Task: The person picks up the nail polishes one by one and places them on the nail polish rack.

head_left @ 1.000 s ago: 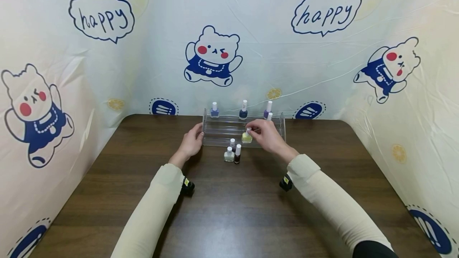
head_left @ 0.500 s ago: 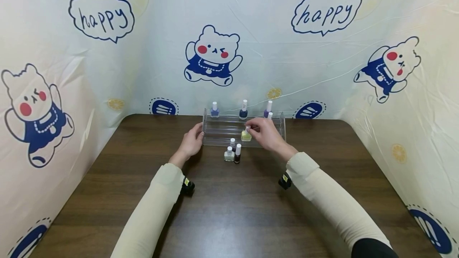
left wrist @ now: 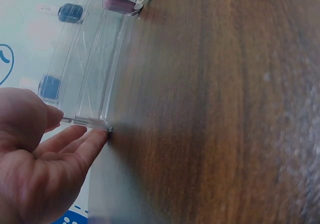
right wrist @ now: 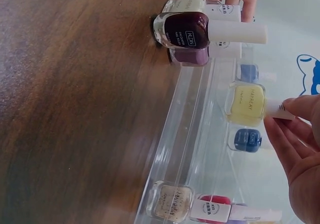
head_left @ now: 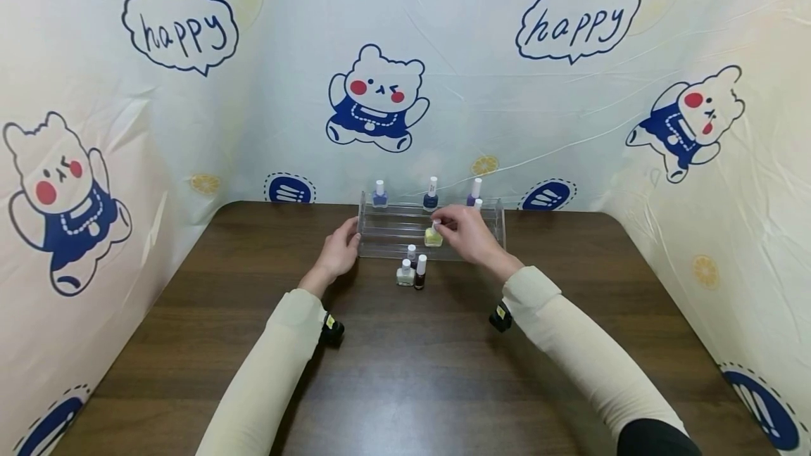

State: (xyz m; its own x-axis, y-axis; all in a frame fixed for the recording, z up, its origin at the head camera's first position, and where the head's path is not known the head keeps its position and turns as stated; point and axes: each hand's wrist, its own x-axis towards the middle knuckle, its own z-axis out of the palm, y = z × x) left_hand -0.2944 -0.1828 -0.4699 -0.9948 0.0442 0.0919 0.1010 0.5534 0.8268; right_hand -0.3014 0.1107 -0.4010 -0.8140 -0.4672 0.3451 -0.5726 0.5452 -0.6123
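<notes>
My right hand (head_left: 469,232) pinches the white cap of a yellow nail polish bottle (right wrist: 247,103), which hangs upright over the middle of a clear stepped display rack (head_left: 395,232). My left hand (head_left: 337,250) is at the rack's left end; in the left wrist view its thumb and fingertips hold the end panel. Along the rack's top stand a light blue polish (head_left: 379,197), a dark blue polish (head_left: 431,200) and a purple polish (head_left: 473,199). The right hand partly hides other bottles, among them a red polish (right wrist: 214,207) and a glittery beige polish (right wrist: 172,203).
In front of the rack a pale polish bottle (head_left: 405,276) and a dark plum polish bottle (head_left: 419,279) stand close together. A mauve polish (right wrist: 192,56) is behind them. The brown wooden table (head_left: 405,371) reaches back to a printed cloth (head_left: 475,111).
The yellow polish, in my right hand, has shifted slightly left and up over the rack. My left hand and the standing bottles stay where they were.
</notes>
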